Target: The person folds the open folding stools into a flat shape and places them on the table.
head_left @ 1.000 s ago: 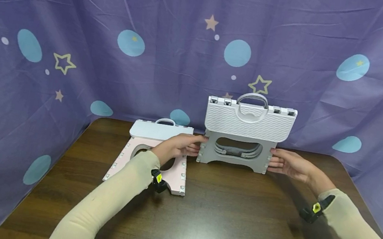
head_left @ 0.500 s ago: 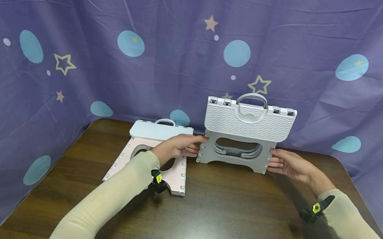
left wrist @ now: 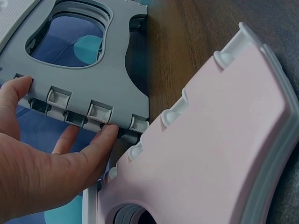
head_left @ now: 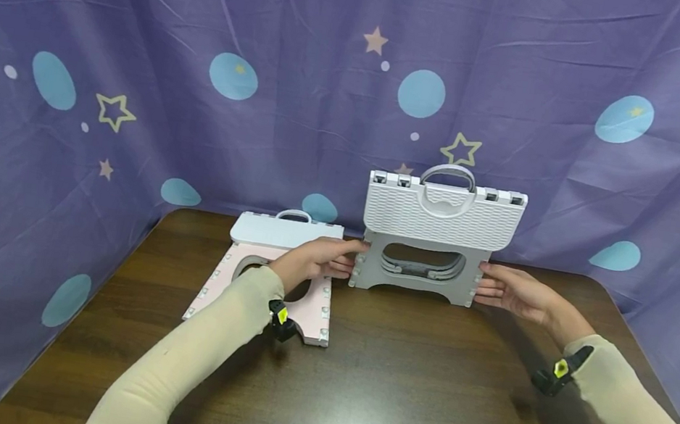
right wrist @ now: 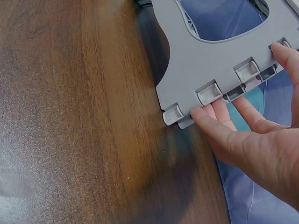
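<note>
A grey and white folding stool stands upright near the back of the table, folded flat, its white textured seat panel and grey handle on top. My left hand holds its left side edge, thumb on the front by the hinges, fingertips along the edge, as the left wrist view shows. At the opposite side edge, my right hand grips in the same way, thumb higher and fingers lower. A second folding stool, pink and white, lies folded on the table to the left, partly covered by my left forearm.
The brown wooden table has its back edge just behind both stools. A purple curtain with stars and blue ovals hangs behind and along both sides. The pink stool's hinged edge comes close below my left hand.
</note>
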Demonstrator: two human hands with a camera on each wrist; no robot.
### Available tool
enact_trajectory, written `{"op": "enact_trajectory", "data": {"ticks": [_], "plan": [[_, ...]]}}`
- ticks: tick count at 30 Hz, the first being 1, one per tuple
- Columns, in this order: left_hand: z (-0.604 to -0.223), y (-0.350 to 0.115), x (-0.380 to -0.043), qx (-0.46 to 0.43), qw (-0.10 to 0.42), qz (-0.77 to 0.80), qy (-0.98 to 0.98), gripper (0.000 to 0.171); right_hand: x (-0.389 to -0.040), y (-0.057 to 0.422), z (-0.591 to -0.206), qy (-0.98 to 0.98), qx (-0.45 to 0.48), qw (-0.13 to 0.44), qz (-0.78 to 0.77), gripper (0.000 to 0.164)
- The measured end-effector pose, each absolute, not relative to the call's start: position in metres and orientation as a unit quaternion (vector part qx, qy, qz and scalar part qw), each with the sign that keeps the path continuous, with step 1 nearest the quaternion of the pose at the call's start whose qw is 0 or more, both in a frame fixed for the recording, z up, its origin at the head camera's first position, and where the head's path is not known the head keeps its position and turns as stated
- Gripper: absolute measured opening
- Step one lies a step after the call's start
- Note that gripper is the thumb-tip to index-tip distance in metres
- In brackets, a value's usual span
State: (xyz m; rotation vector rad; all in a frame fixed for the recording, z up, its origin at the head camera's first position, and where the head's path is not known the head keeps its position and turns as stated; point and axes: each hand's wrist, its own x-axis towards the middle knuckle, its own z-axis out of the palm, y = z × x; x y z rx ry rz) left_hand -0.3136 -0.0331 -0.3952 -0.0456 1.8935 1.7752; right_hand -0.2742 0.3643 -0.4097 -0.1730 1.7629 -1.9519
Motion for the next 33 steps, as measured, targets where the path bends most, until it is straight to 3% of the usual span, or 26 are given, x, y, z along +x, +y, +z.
{"op": "enact_trajectory", "data": {"ticks": [23,33], "plan": [[-0.3946,-0.0317,-0.3136,-0.027,0.267,0.636,0.723,0.071,-0.2757,0.3629,-0.4107,0.654,-0.039,0.242,-0.716,0.02],[-0.3972,-0.0308,-0.3147,-0.035,0.262,0.641,0.721,0.067,-0.2739,0.3629,-0.411,0.633,-0.048,0.246,-0.732,0.014]]}}
